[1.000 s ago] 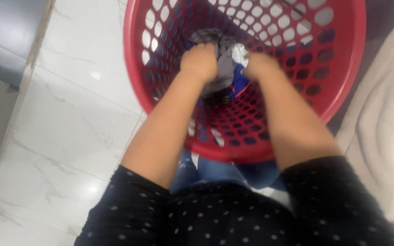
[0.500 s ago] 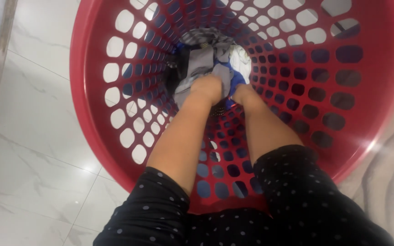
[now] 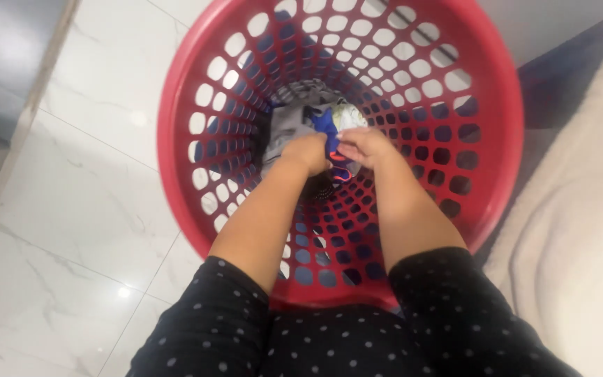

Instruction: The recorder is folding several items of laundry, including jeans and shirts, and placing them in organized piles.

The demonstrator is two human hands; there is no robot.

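Both hands are deep in the red basket (image 3: 176, 139). The fingers of the left hand (image 3: 306, 153) curl down into the grey cloth (image 3: 282, 129), so I cannot see them. The right hand (image 3: 362, 146) covers part of the blue cloth (image 3: 324, 124). The clothes under the hands are a jumble, too small to tell apart. The far rim of the basket is cut off at the top edge. The cream blanket (image 3: 581, 230), right of the hands, runs off the side.
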